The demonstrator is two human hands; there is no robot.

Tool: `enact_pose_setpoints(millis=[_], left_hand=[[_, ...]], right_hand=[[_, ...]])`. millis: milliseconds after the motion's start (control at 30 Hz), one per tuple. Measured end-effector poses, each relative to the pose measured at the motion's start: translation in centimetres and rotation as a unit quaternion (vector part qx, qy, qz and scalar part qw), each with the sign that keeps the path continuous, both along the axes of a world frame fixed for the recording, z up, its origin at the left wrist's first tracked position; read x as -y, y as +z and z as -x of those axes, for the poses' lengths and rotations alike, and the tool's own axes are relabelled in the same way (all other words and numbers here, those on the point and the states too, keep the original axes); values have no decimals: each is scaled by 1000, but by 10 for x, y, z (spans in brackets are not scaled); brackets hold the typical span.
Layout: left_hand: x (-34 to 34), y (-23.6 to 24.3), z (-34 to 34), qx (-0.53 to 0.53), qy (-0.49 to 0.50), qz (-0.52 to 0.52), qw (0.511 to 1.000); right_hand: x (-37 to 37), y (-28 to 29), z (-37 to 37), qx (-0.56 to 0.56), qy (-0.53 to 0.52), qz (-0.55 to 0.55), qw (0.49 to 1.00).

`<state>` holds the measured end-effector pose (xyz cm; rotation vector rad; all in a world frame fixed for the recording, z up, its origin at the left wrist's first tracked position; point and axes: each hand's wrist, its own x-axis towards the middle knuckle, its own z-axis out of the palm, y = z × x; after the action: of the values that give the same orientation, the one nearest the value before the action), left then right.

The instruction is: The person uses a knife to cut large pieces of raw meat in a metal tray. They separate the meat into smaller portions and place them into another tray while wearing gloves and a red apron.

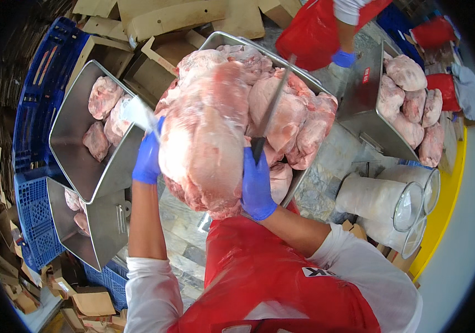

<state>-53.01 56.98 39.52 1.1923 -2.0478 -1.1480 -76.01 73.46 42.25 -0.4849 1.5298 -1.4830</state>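
A large block of pink, fat-covered meat (201, 144) is held up between my two blue-gloved hands, partly blurred by motion. My left hand (148, 158) grips its left side, and a blurred whitish sheet, perhaps plastic film (137, 115), sticks out above that glove. On the other side my right hand (258, 186) presses against the meat while closed around the black handle of a knife (273, 105). The knife's long blade points up and away, to the right. Behind the block, a metal bin (215, 40) is heaped with more meat pieces (282, 108).
Two metal bins (65, 127) with some meat stand at left beside blue plastic crates (38, 205). Cardboard boxes (160, 53) lie beyond. A filled metal bin (354, 105) and white, round-ended containers (373, 200) are at right. Another person in a red apron (315, 36) stands at the far side.
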Motion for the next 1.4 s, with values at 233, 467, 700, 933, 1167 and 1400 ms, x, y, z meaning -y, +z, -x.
enact_pose_setpoints(millis=[233, 467, 700, 933, 1167, 1400], left_hand=[[32, -16, 128, 62, -67, -53, 994], [29, -11, 130, 205, -11, 64, 977], [14, -46, 93, -53, 235, -229, 943], [19, -54, 95, -80, 241, -242, 936], [29, -69, 94, 57, 200, -107, 972], [32, -74, 98, 117, 152, -82, 978]], right_hand=[[-35, -5, 17, 206, -104, -78, 970], [-53, 15, 57, 265, -15, -106, 958], [-153, 55, 149, -338, 236, -89, 907], [-149, 168, 152, -494, 358, -110, 785], [-118, 216, 149, -613, 393, -78, 681], [-65, 265, 131, -627, 472, -107, 610]])
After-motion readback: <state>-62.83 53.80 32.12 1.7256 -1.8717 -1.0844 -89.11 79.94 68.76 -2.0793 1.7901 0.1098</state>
